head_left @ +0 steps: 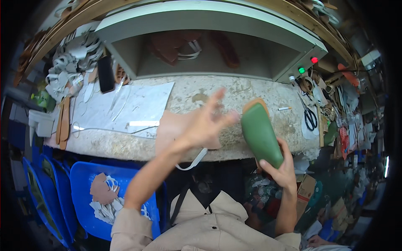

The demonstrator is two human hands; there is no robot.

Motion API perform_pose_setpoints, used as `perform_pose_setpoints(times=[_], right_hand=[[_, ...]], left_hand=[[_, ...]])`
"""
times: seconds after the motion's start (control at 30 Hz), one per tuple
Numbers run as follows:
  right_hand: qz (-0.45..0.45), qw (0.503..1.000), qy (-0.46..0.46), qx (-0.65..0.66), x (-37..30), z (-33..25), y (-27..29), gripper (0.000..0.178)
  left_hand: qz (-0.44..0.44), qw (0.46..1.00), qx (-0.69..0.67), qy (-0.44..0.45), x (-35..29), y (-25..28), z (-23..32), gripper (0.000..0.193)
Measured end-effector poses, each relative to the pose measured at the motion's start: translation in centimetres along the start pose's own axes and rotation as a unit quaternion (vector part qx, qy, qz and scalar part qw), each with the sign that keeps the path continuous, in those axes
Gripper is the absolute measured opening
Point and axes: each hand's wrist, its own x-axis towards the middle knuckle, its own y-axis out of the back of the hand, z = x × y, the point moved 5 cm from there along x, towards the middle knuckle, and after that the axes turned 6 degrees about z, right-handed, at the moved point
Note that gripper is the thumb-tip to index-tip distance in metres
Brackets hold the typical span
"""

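My right hand [281, 169] is closed round the narrow end of a green shoe last [260, 133], which is held tilted over the front edge of the workbench. A tan insole [256, 103] shows along the last's far end. My left hand [209, 123] is raised to the left of the last, fingers spread and blurred, with nothing visible in it. Beneath this hand lies a pinkish-beige shoe upper piece [169, 129], partly hidden by the forearm. A white strap [194, 161] hangs from it over the bench edge.
A grey metal box [276, 62] at the back holds brown upper pieces [169, 46] and a dark sole-shaped piece [225, 49]. Black-handled scissors [310, 119] and a cigarette [284, 108] lie right. Left are a phone [106, 74], white sheet [142, 100] and blue bin [81, 184].
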Motion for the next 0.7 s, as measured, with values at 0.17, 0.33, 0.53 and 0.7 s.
perform_pose_setpoints(times=[0.17, 0.33, 0.53, 0.7], right_hand=[[-0.006, 0.993, -0.031, 0.113, -7.8, 0.5, -3.4, 0.077], [0.023, 0.991, -0.108, 0.080, -16.2, 6.9, -8.8, 0.077], [0.001, 0.984, -0.149, 0.093, -22.0, 9.3, -12.8, 0.081], [-0.020, 0.989, -0.106, 0.099, -23.9, 10.8, -13.6, 0.088]], left_hand=[[-0.102, 0.966, -0.236, 0.026, -7.9, -7.8, -2.8, 0.069], [0.012, 0.969, -0.217, 0.117, -15.7, -8.8, -10.9, 0.049], [0.009, 0.969, -0.155, 0.194, -21.6, -8.2, -15.8, 0.048], [0.007, 0.975, -0.139, 0.174, -23.8, -8.2, -16.5, 0.048]])
